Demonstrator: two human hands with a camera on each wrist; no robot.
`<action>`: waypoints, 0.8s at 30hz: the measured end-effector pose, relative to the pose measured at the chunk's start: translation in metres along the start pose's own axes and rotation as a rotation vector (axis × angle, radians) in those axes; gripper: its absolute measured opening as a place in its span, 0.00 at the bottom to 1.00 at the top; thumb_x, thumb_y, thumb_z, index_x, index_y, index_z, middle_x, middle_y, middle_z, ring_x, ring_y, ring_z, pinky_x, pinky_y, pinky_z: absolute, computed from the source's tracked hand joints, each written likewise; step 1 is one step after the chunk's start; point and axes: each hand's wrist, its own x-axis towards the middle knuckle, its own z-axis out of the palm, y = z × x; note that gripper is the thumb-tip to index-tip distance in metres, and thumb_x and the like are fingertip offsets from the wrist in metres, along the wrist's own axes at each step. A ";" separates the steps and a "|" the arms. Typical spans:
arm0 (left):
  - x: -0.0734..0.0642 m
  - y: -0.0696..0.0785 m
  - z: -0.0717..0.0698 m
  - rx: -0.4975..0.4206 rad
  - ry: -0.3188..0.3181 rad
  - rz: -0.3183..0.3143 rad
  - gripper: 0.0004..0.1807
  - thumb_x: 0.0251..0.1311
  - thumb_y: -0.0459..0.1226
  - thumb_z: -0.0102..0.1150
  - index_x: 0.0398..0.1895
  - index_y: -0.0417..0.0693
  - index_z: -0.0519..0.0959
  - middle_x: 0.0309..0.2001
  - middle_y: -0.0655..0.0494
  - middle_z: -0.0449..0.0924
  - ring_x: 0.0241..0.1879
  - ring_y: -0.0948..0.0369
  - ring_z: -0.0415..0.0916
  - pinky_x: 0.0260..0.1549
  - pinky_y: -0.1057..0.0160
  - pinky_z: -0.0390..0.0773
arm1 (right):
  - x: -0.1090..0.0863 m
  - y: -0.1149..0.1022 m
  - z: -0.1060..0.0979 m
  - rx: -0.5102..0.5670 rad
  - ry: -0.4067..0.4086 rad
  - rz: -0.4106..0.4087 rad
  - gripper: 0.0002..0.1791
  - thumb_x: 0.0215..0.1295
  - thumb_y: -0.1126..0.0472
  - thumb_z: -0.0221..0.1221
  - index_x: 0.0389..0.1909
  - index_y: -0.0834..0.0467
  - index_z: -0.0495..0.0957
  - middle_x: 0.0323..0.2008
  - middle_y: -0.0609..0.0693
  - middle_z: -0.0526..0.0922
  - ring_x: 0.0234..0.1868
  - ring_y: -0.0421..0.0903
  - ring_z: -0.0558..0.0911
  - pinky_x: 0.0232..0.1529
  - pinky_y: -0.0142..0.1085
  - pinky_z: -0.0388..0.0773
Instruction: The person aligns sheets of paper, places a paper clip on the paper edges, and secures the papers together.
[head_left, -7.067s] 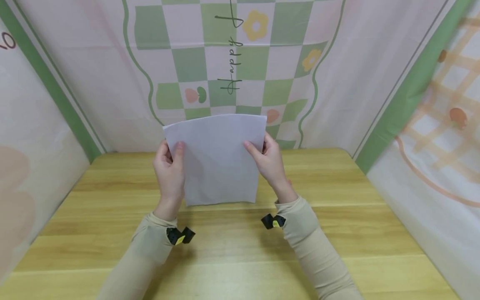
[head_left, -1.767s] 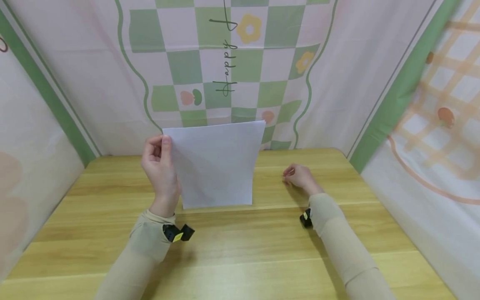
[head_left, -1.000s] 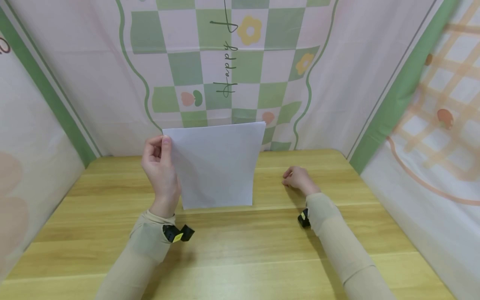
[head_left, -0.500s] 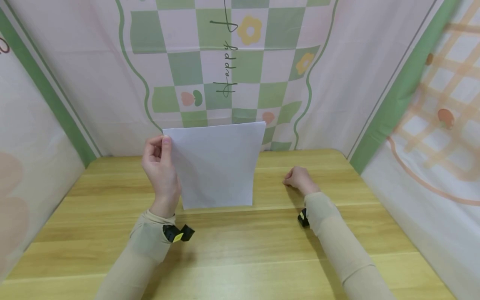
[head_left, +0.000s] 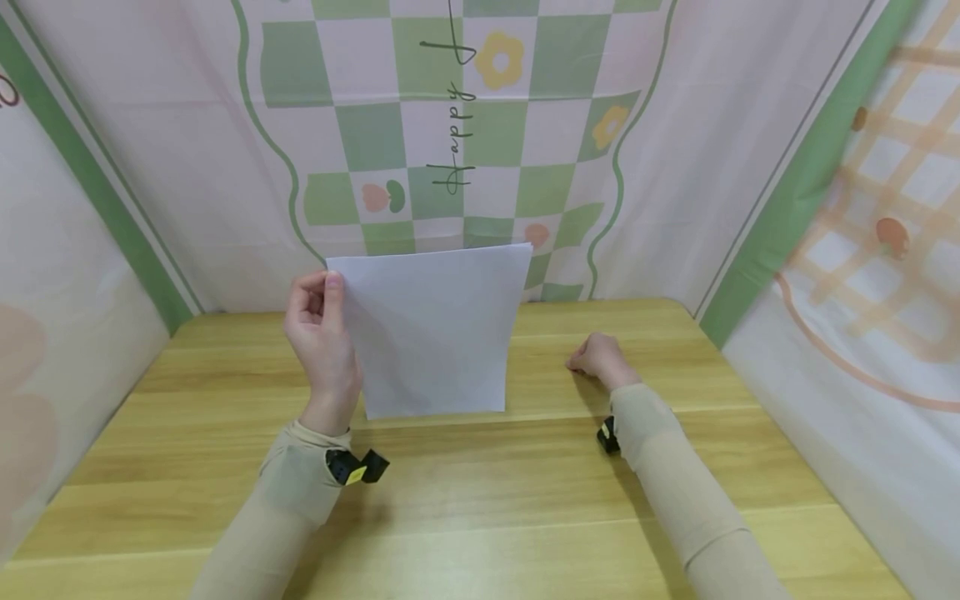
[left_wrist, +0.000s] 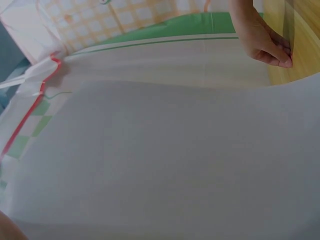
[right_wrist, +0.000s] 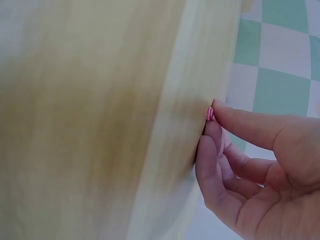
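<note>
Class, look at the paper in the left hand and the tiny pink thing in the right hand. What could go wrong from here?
1. The paper might sag or swing, since the left hand pinches it only near one upper corner and its far side hangs free.
2. The tiny pink thing could slip and drop onto the table, because the right hand pinches it with only a small bit showing.

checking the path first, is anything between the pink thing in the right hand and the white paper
Nothing visible: in the head view, only tabletop shows between the right hand, pinching the pink thing, and the paper.
</note>
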 end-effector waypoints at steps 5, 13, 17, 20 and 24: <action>-0.001 0.000 0.000 0.018 -0.008 0.000 0.03 0.61 0.36 0.59 0.31 0.50 0.77 0.31 0.55 0.73 0.33 0.61 0.68 0.35 0.69 0.68 | 0.002 0.001 0.000 -0.008 -0.011 0.003 0.11 0.59 0.58 0.62 0.29 0.64 0.83 0.31 0.55 0.85 0.33 0.47 0.77 0.44 0.42 0.75; -0.001 0.000 0.001 0.024 -0.009 0.004 0.03 0.61 0.35 0.59 0.30 0.50 0.77 0.31 0.55 0.73 0.33 0.61 0.68 0.35 0.69 0.68 | 0.004 0.000 -0.001 0.000 -0.049 0.016 0.11 0.61 0.58 0.61 0.27 0.62 0.83 0.26 0.52 0.84 0.29 0.44 0.76 0.43 0.41 0.75; 0.000 0.000 0.001 0.024 -0.008 0.000 0.03 0.61 0.36 0.59 0.30 0.50 0.77 0.31 0.55 0.73 0.33 0.61 0.68 0.35 0.69 0.68 | 0.003 0.000 -0.002 0.002 -0.080 0.028 0.13 0.63 0.57 0.59 0.24 0.62 0.82 0.25 0.51 0.83 0.27 0.43 0.76 0.47 0.44 0.74; 0.000 -0.002 0.000 0.022 -0.004 -0.001 0.03 0.61 0.36 0.59 0.30 0.50 0.77 0.31 0.56 0.73 0.33 0.61 0.68 0.35 0.70 0.68 | 0.003 0.000 -0.002 -0.001 -0.100 0.034 0.15 0.64 0.57 0.58 0.21 0.61 0.80 0.24 0.50 0.82 0.27 0.43 0.75 0.50 0.46 0.73; 0.000 -0.002 0.000 0.012 0.001 -0.003 0.03 0.61 0.35 0.60 0.30 0.50 0.77 0.31 0.56 0.73 0.33 0.61 0.68 0.35 0.70 0.68 | 0.003 0.001 -0.002 -0.005 -0.113 0.023 0.16 0.65 0.57 0.57 0.19 0.60 0.79 0.20 0.48 0.79 0.24 0.42 0.74 0.49 0.46 0.72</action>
